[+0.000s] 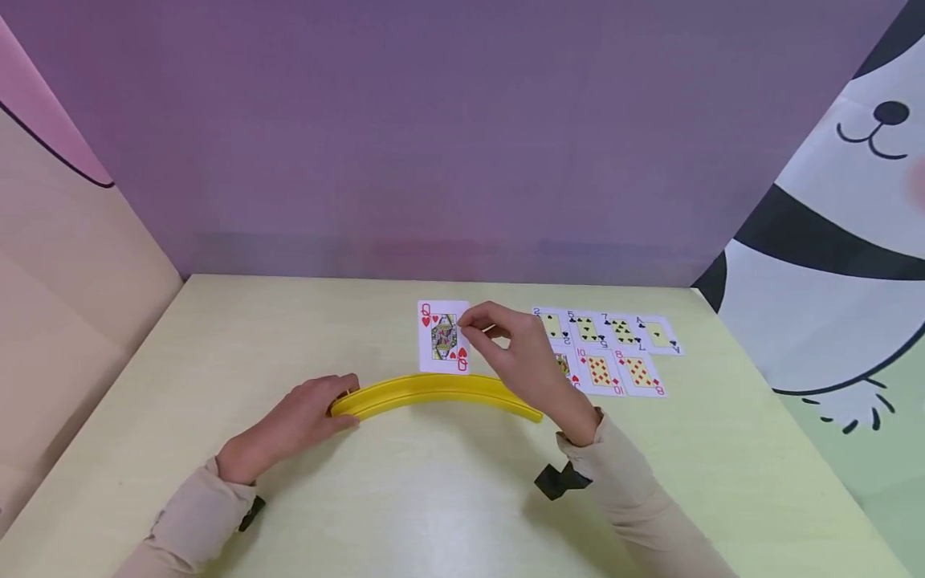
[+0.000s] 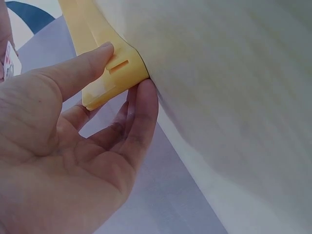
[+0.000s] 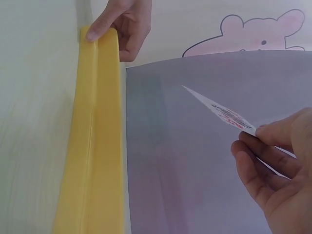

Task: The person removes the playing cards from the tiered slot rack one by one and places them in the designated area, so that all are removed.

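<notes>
Between the thumb and fingers of my right hand [image 1: 516, 353] a queen of hearts playing card [image 1: 443, 345] is pinched by its right edge, face toward me. It stands above the far side of a curved yellow card holder [image 1: 433, 388], whose long groove shows in the right wrist view. My left hand [image 1: 299, 417] grips the holder's left end, thumb on the near face [image 2: 117, 63] and fingers behind it. In the right wrist view the card [image 3: 226, 117] tilts edge-on, apart from the yellow holder [image 3: 92, 136]. The holder's right end passes beneath my right wrist.
Two rows of face-up cards lie at the right of the table [image 1: 289, 337]: black-suit cards such as the ace [image 1: 658, 335] behind, red ones such as the eight of diamonds [image 1: 640, 373] in front. My right hand hides part of them. A purple panel [image 1: 433, 144] rises behind.
</notes>
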Tool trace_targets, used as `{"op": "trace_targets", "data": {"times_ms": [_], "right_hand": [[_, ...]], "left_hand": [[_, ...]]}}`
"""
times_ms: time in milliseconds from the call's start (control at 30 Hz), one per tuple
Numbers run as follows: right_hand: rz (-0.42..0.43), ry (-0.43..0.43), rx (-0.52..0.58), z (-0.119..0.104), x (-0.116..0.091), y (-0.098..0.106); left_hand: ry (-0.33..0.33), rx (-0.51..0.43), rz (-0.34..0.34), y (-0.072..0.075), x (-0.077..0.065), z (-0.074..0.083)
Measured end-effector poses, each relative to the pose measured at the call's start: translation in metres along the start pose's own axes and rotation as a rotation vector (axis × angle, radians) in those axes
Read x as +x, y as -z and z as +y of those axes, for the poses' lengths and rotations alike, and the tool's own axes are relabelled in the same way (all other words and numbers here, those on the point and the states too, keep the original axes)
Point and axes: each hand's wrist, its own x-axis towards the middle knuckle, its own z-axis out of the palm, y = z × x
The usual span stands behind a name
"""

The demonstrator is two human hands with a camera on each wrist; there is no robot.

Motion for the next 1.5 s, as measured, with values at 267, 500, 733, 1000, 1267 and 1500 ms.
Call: {"op": "trace_targets", "data": {"times_ms": [267, 500, 733, 1000, 1267, 1500], "right_hand": [[0.039, -0.005, -0.052, 0.002, -0.012, 0.02], [0.066, -0.043, -0.123, 0.008, -0.027, 0.037], [0.129, -0.027, -0.155, 0.021, -0.043, 0.057], [0.165, -0.009, -0.191, 0.03, -0.05, 0.09], [0.257, -0.086, -0.289, 0.043, -0.057, 0.129], [0.255, -0.169, -0.274, 0.066, -0.066, 0.131]], "left_hand": [[0.018, 0.004, -0.005, 0.005, 0.003, 0.0], [0.026, 0.0, 0.0, 0.007, 0.003, -0.005], [0.023, 0.005, -0.002, 0.008, 0.002, -0.006], [0.018, 0.005, 0.001, 0.007, 0.006, -0.007], [0.019, 0.01, 0.007, 0.006, 0.005, -0.005], [0.003, 0.012, 0.008, 0.007, 0.005, -0.006]]}}
